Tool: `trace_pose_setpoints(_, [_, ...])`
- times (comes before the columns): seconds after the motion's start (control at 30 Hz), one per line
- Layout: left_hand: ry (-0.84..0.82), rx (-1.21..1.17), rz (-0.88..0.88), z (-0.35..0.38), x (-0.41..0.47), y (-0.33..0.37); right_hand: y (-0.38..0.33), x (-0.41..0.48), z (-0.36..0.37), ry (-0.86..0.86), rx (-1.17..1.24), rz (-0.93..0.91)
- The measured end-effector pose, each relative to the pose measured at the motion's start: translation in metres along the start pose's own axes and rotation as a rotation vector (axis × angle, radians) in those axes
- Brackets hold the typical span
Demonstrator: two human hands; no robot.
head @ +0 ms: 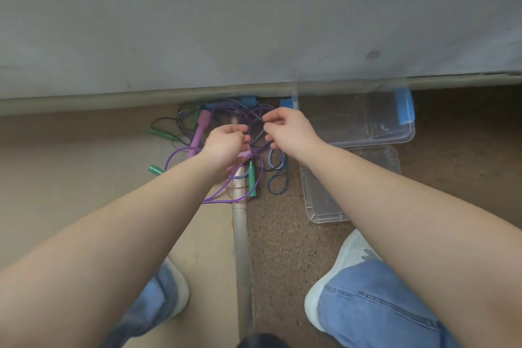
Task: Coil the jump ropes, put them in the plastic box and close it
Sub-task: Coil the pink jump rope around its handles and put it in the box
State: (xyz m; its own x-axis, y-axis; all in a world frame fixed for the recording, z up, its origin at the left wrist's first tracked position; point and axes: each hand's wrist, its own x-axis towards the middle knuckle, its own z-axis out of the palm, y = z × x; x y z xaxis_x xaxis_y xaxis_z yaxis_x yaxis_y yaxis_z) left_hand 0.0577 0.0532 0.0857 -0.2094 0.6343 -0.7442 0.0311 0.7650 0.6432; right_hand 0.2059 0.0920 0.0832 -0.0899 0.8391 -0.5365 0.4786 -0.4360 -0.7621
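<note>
Head view: jump ropes [197,133] tangled, just left of plastic box [406,135]. Left hand [226,144] grips strands, right hand [288,130] pinches one. Risk: pulling apart could tighten the knots.

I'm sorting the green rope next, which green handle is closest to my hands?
The green handle beside the pale floor strip, right by your left hand. The upper-left green handle and lower-left green handle lie farther off.

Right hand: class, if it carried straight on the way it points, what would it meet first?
Probably the tangled jump ropes just ahead of the right hand, though depth is unclear.
</note>
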Motion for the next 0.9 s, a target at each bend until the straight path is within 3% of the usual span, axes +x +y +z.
trace_pose_setpoints(0.37, [0.260,0.550,0.215,-0.056,0.056,-0.050,0.030,0.042,0.075,-0.128,-0.252,0.032])
trace_pose_setpoints(0.57, [0.140,0.970,0.371,-0.075,0.080,-0.079,0.050,0.054,0.099,-0.293,-0.651,-0.148])
trace_pose_setpoints(0.7, [0.275,0.914,0.393,-0.077,0.091,-0.083,0.051,0.057,0.105,-0.310,-0.899,-0.284])
trace_pose_setpoints(0.9, [0.266,0.729,0.336,-0.075,0.100,-0.087,0.065,0.049,0.098,-0.351,-1.018,-0.328])
